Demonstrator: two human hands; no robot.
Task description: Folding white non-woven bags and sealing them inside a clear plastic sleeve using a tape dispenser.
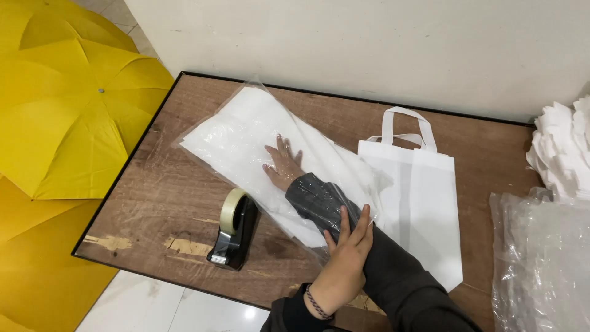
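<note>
Nearest to us, our left hand [344, 255] lies flat, fingers together, pressing the open mouth of the sleeve [212, 144] against our right forearm; its grip closes on nothing and only pins the film. Our right hand [283, 165] is inside the clear plastic sleeve, fingers spread wide and palm down on the folded white bag [246, 123] within it, also holding nothing. The sleeve with its bag lies slantwise on the counter [172, 197], running from its middle toward the far left corner.

We judge that the step goes best if we keep the left palm steady at the mouth so the film does not ride along with the arm, and sweep the right palm flat toward the closed end to press out air and creases, keeping the folds square.

Count, near to far:
- tape dispenser [233, 230]: one, just left of the sleeve.
- flat handled tote [418, 197]: one, right of the sleeve.
- bags inside the sleeve: we cannot tell, at least one.
- heap of clear plastic [541, 258]: one, at right.
- stack of white fabric [562, 150]: one, pieces uncountable.
- yellow umbrella [67, 110]: at least one, open on the floor.
</note>
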